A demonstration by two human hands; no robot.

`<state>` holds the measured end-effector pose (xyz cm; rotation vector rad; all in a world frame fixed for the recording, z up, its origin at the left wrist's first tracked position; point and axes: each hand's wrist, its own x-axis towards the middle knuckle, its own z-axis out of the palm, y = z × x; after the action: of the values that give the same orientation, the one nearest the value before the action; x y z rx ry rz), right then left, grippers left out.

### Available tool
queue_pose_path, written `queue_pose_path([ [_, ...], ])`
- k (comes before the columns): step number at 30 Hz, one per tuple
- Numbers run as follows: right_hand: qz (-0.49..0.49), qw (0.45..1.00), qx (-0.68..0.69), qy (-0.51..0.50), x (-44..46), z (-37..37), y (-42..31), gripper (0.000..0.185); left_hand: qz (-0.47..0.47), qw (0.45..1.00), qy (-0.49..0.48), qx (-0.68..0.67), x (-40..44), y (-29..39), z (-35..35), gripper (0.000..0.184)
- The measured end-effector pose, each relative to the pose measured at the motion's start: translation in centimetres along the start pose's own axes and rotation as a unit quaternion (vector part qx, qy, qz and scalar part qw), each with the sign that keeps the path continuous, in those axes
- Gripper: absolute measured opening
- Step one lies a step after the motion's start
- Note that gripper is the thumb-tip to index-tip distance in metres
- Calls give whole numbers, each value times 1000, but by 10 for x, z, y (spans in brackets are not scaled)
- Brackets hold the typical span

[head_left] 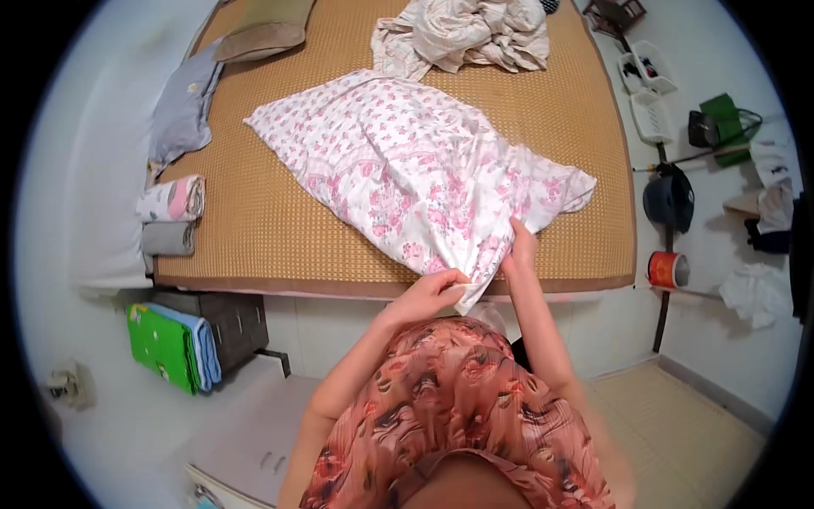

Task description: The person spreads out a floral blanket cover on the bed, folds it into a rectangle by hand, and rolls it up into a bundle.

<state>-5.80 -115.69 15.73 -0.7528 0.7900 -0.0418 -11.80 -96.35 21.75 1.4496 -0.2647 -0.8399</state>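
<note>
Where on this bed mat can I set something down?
The mat looks bare between the rolled cloths and floral cloth, and from the floral cloth's upper right side to the mat's right edge. It's crowded along the left edge, with rolls and a grey-blue pillow.

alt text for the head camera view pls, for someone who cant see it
Two bare hands, left and right, gather one end of a pink floral cloth on a woven bed mat. A crumpled cloth and pillows lie beyond.
</note>
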Motion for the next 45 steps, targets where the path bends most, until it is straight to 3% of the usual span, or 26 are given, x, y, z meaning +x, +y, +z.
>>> queue_pose_path([
  [1, -53, 998, -9, 32, -4, 18, -1, 27, -77, 996, -34, 21, -10, 8, -17, 27],
  [2, -142, 990, -13, 5, -25, 52, -1, 23, -34, 998, 41, -17, -18, 11, -31, 30],
  [3, -136, 987, -81, -37, -45, 73, 2, 12, 5, 992, 114, -56, -27, 12, -44, 34],
  [4, -146, 940, -295, -90, -48, 66, 22, 9, 38, 979, 195, -54, -38, 9, -61, 43],
  [5, -108, 886, -407, -194, -90, 88, 17, 16, 52, 960, 256, -98, -47, 23, -73, 51],
  [6, -218, 790, -483, -310, -100, 82, 43, 14, 60, 945, 278, -158, -55, 39, -83, 59],
  [7, -124, 731, -512, -433, -123, 92, 39, 22, 65, 925, 303, -218, -58, 48, -93, 68],
  [8, -233, 656, -505, -510, -125, 75, 63, 29, 46, 946, 289, -141, -57, 48, -101, 72],
  [10, -112, 628, -553, -536, -149, 70, 66, 36, 13, 965, 262, 11, -54, 40, -112, 80],
  [11, -110, 646, -538, -531, -150, 62, 69, 34, 1, 968, 195, 159, -53, 31, -117, 88],
  [14, -122, 678, -525, -500, -136, 36, 70, 29, -38, 965, 114, 232, -32, -1, -110, 85],
  [16, -125, 689, -534, -473, -134, 26, 43, 26, -86, 960, 78, 254, -16, -36, -107, 68],
  [18, -170, 694, -515, -474, -127, 25, 41, 33, -114, 967, 94, 209, -14, -22, -93, 45],
  [21, -178, 794, -476, -334, -135, 23, 21, 45, -85, 983, 158, 25, -5, -27, -77, 33],
  [25, -201, 822, -474, -242, -122, 26, -10, 53, -8, 999, 23, 26, 15, 42, -43, 29],
  [28, -310, 725, -563, -249, -105, 12, 0, 44, 68, 992, -60, 91, 20, 82, -27, 32],
  [29, -310, 725, -584, -193, -106, 11, -4, 34, 130, 983, -52, 119, 25, 89, -24, 37],
  [31, -307, 749, -550, -206, -103, 6, -25, 28, 249, 953, -32, 170, 36, 98, -22, 47],
  [34, -380, 770, -464, -219, -117, 10, -66, 29, 151, 922, -159, 318, 47, 85, -40, 60],
  [38, -395, 781, -430, -222, -129, 9, -107, 16, 72, 798, -129, 585, 53, 83, -62, 49],
  [39, -391, 795, -404, -228, -136, 12, -116, 15, 110, 800, -115, 578, 62, 48, -82, 42],
  [43, -380, 842, -285, -255, -143, 10, -138, 24, -21, 783, -132, 608, 66, -5, -121, 36],
  [45, -425, 821, -317, -211, -138, 3, -146, 30, -34, 788, -140, 598, 63, -33, -137, 32],
])
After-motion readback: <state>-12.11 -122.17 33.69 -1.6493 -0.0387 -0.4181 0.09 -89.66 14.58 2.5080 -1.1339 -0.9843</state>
